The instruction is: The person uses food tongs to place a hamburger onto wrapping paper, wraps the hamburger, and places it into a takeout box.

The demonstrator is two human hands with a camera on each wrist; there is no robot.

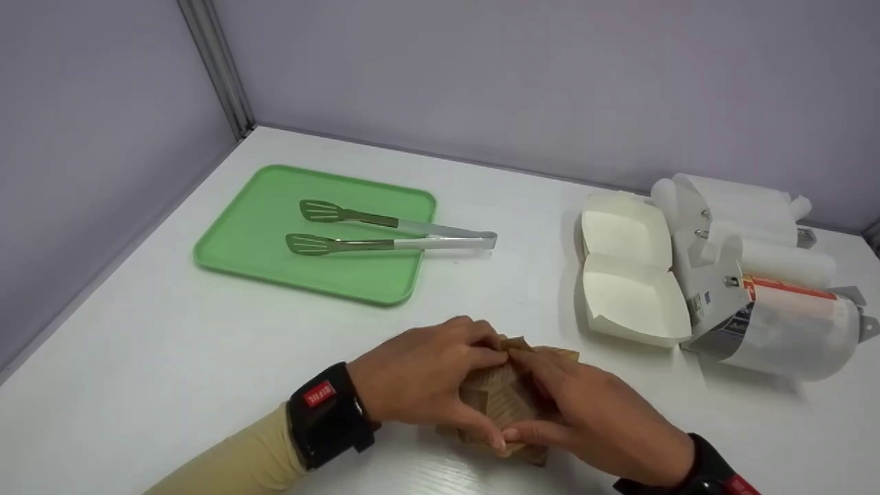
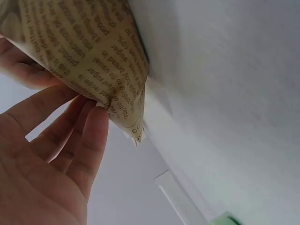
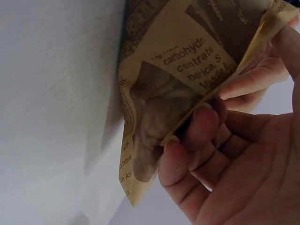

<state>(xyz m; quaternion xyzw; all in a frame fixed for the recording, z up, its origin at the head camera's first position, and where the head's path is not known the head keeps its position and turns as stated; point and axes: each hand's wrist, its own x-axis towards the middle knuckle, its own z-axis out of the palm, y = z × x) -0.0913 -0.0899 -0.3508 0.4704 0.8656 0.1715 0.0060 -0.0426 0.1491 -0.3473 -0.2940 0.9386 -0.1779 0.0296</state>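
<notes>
Brown printed wrapping paper [image 1: 507, 395] is folded around something on the white table, low in the head view. What lies inside is hidden. My left hand [image 1: 421, 375] holds its left side, thumb at the near edge and fingers at the far edge. From the right, my right hand [image 1: 608, 412] grips the opposite side, the two thumbs almost meeting. In the left wrist view the fingertips [image 2: 97, 119] pinch the lower edge of the lettered paper [image 2: 89, 51]. A pointed corner of the paper [image 3: 187, 61] sticks out beside the curled fingers in the right wrist view.
A green tray [image 1: 240, 237] stands at the left, with slotted tongs [image 1: 440, 243] lying across it and over its right edge. At the right is an unfolded white clamshell box [image 1: 629, 275]. Beside it, a holder carries rolls of clear plastic bags [image 1: 790, 330].
</notes>
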